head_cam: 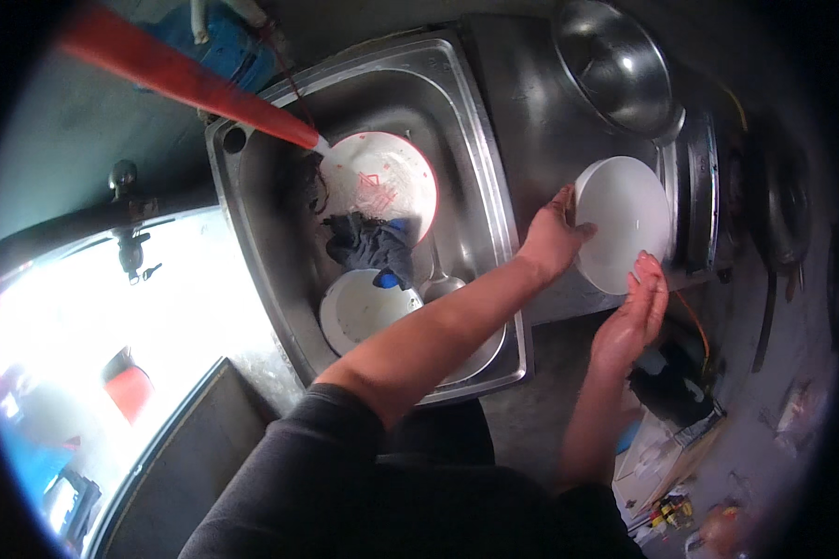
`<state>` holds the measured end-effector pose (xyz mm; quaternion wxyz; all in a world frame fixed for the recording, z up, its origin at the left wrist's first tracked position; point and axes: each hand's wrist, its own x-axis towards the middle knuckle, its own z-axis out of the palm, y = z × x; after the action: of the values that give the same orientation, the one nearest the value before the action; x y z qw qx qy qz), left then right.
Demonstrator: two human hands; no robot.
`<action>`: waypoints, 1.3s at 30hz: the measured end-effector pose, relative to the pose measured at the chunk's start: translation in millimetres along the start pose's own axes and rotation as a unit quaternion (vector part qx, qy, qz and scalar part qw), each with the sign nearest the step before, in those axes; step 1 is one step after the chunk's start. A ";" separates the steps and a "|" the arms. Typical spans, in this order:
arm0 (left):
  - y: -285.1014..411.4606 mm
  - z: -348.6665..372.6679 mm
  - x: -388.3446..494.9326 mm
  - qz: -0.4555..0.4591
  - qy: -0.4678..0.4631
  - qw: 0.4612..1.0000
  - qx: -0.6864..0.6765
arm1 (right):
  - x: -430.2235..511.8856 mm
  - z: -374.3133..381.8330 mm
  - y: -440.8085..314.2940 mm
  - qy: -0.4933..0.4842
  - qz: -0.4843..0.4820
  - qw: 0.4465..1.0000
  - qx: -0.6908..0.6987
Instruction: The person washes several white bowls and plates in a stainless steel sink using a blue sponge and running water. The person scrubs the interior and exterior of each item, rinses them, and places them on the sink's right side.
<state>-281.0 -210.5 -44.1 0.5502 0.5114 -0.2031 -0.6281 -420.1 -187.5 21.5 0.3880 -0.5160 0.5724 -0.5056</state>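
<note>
Over the steel counter to the right of the sink, a white bowl [622, 223] is tilted with its inside towards me. My left hand [559, 234] grips its left rim, the thumb lying over the edge. At the near rim, my right hand [633, 318] holds the bowl with its fingertips overlapping the edge. In the steel sink [273, 230] are a white dish with a red rim [398, 164], a crumpled dark cloth [370, 244] with blue parts and a smaller white bowl [356, 314]. My left forearm partly hides a ladle [442, 286] and another round dish [486, 356].
A red hose [217, 84] reaches in from the upper left, its end over the red-rimmed dish. A large steel bowl [612, 66] stands at the counter's back. Keys [147, 272] hang by the bright opening at left. Clutter lies low at right, near an orange cable [699, 328].
</note>
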 end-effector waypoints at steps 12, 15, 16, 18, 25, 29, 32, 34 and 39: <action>22.1 -298.9 -4.3 0.157 0.261 0.658 0.689 | -113.5 174.6 57.0 -0.479 0.146 0.811 -0.300; 30.0 -319.0 12.2 0.072 0.261 0.676 0.685 | -109.2 170.8 73.6 -0.530 0.089 0.778 -0.327; 34.0 -321.4 12.3 0.061 0.275 0.678 0.679 | -104.9 165.7 74.1 -0.525 0.117 0.782 -0.316; 45.5 -330.1 9.7 0.009 0.196 0.657 0.728 | -94.1 154.7 67.6 -0.510 0.172 0.790 -0.293; 42.8 -343.2 5.9 -0.030 0.199 0.739 0.643 | -59.7 134.0 -7.3 -0.331 0.222 0.903 0.162; 49.6 -339.6 2.5 -0.067 0.173 0.749 0.636 | -40.3 140.0 -40.0 -0.258 0.243 0.883 0.306; 77.5 -330.9 -19.5 -0.095 0.112 0.719 0.679 | -28.8 149.2 -37.1 -0.225 0.245 0.890 0.312; 98.3 -320.8 -43.2 -0.083 0.071 0.698 0.708 | -27.8 160.2 -22.2 -0.197 0.258 0.908 0.265; 114.3 -308.4 -95.2 -0.041 0.133 0.792 0.595 | -56.3 216.5 34.9 -0.380 0.191 0.904 0.034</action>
<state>29.1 -65.7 -32.4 0.1330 0.8241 -0.4402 -0.3307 -208.6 -172.4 -57.7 0.6829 -0.5361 0.4512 -0.2064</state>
